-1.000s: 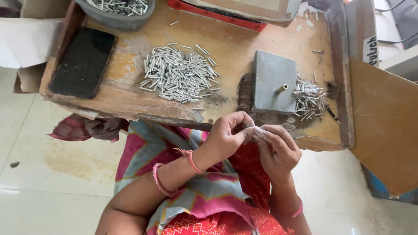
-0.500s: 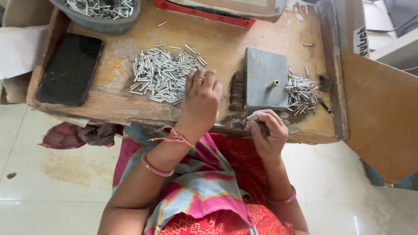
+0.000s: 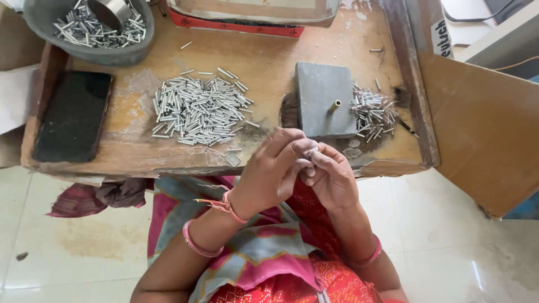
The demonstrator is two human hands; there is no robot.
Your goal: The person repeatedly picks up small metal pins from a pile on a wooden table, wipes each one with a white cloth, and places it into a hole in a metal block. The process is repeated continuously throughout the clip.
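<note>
Holding a small metal tube pinched between fingertips of left hand and right hand, both grips closed on it, just off the near edge of the desk. Tube mostly hidden by fingers; exact seating not discernible. Best handled close over the desk, so a slip lands on wood and not floor. Grey block with upright brass pin directly ahead; loose tube pile left of it, smaller pile right. Also present: grey bowl of tubes, black phone.
</note>
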